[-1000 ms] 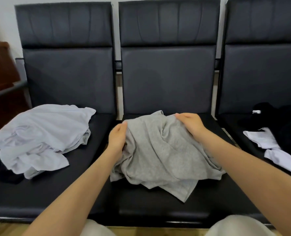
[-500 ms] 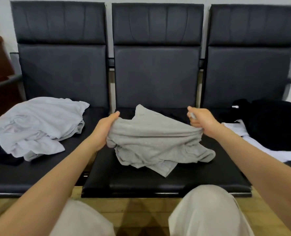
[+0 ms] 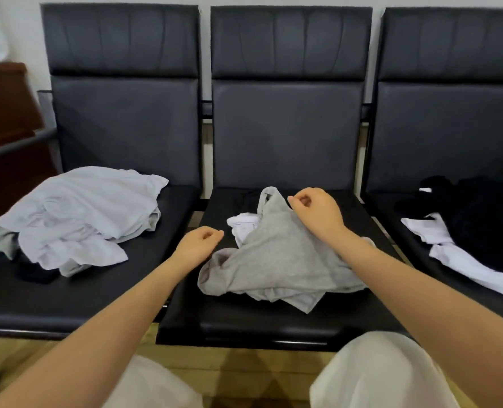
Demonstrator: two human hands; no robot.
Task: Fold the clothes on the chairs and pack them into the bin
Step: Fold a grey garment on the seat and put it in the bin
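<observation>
- Progress, as I judged it: the task was at its very start. Nothing looked folded, and no bin showed in the head view, so nothing could be counted as packed.
- The grey shirt [image 3: 276,260] lay crumpled on the middle chair [image 3: 285,136], partly over a white garment [image 3: 244,228] that poked out at its left.
- The right hand [image 3: 318,213] hovered over the shirt's upper edge, its grip loosely curled and, as far as I could tell, holding no cloth. Whether the fingertips brushed the fabric was unclear.
- The left hand [image 3: 200,242] sat just beside the shirt's left side, fingers loosely curled, apparently holding nothing.
- Left to do: every garment needed folding, then packing.
- Count: three chairs in a row, each carrying clothes.
- The left chair [image 3: 120,128] held a pale pile [image 3: 76,216]; the number of pieces in it could not be told.
- The right chair [image 3: 450,128] held one black garment [image 3: 479,219] over white cloth [image 3: 462,260].
</observation>
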